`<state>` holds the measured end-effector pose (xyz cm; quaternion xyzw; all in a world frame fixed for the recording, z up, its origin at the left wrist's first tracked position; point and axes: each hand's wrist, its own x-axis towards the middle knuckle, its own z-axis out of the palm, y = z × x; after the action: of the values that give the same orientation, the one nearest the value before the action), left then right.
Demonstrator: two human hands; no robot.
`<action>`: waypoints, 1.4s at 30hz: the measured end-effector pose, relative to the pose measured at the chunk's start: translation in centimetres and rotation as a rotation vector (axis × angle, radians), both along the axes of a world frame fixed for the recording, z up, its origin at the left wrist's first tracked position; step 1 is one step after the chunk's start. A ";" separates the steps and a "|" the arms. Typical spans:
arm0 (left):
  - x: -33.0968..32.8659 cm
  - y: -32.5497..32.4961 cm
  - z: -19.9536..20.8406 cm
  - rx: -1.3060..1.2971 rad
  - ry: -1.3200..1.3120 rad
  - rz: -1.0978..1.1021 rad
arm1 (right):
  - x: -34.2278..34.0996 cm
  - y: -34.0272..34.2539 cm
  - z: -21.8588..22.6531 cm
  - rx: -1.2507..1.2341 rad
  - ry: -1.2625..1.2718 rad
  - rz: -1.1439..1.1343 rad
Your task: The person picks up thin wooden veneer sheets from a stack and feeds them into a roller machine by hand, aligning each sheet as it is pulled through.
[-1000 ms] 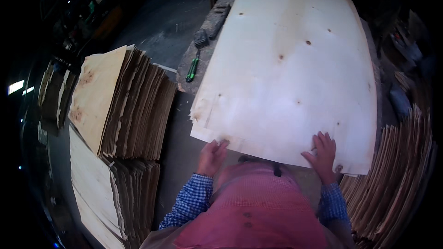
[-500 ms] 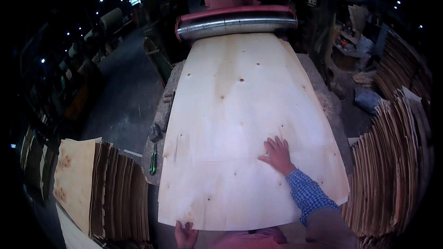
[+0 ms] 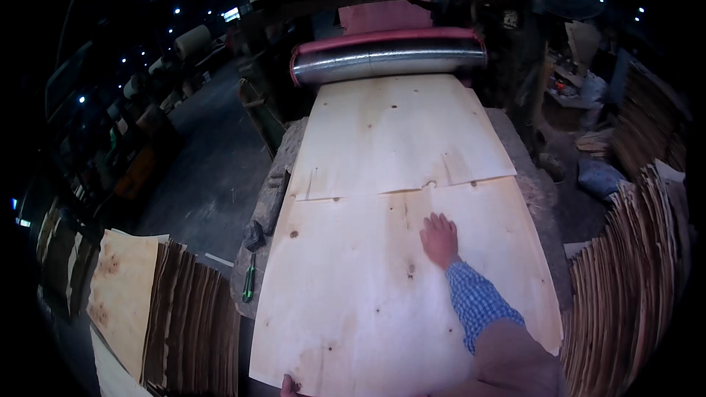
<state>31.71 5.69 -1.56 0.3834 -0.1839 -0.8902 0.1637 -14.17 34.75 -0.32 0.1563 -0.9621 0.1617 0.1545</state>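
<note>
A pale wood veneer sheet (image 3: pixel 353 287) lies on the work table, its far edge overlapping a second sheet (image 3: pixel 397 132) that runs under a metal roller (image 3: pixel 386 59) with a red band. My right hand (image 3: pixel 440 239) rests flat on the near sheet, fingers spread, holding nothing. My left hand (image 3: pixel 289 386) is only partly visible at the bottom edge, its fingers on the sheet's near left corner.
A stack of veneer sheets (image 3: pixel 169 316) stands at lower left, and more stacked veneer (image 3: pixel 640 272) lines the right side. A green-handled screwdriver (image 3: pixel 248 283) and a dark tool (image 3: pixel 268 202) lie on the table's left edge. Dark workshop floor stretches to the left.
My view has tilted up toward the roller. The near sheet has slid forward onto the sheet ahead, and my right hand has moved further up on it. My left hand stays at the near corner.
</note>
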 end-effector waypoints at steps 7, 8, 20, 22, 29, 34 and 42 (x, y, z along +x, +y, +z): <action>0.4 -2.1 -2.2 0.066 0.029 -0.207 | 21.8 5.0 1.7 0.003 -0.043 0.149; -0.3 -1.7 -2.1 0.035 -0.024 -0.239 | 24.5 6.1 1.9 0.036 -0.068 0.114; -6.3 -4.5 -2.1 -0.002 0.084 -0.309 | 33.3 10.3 3.6 0.104 -0.072 -0.098; -5.5 -4.2 -2.7 -0.046 -0.056 -0.287 | 33.2 10.9 3.3 0.067 -0.079 -0.081; -1.0 -0.6 -7.9 -0.156 -0.260 -0.214 | 30.2 18.1 1.6 -0.016 -0.076 -0.250; -0.4 -1.2 -8.0 -0.268 -0.144 -0.209 | 28.3 24.4 -0.6 -0.085 -0.073 -0.444; -4.8 14.4 4.7 -0.370 -0.196 -0.515 | 28.7 25.7 -2.7 -0.148 0.023 -0.437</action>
<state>26.88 20.07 3.18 0.3721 -0.4481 -0.8127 -0.0183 14.52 60.44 -3.01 -0.0658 -0.9568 0.1926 0.2077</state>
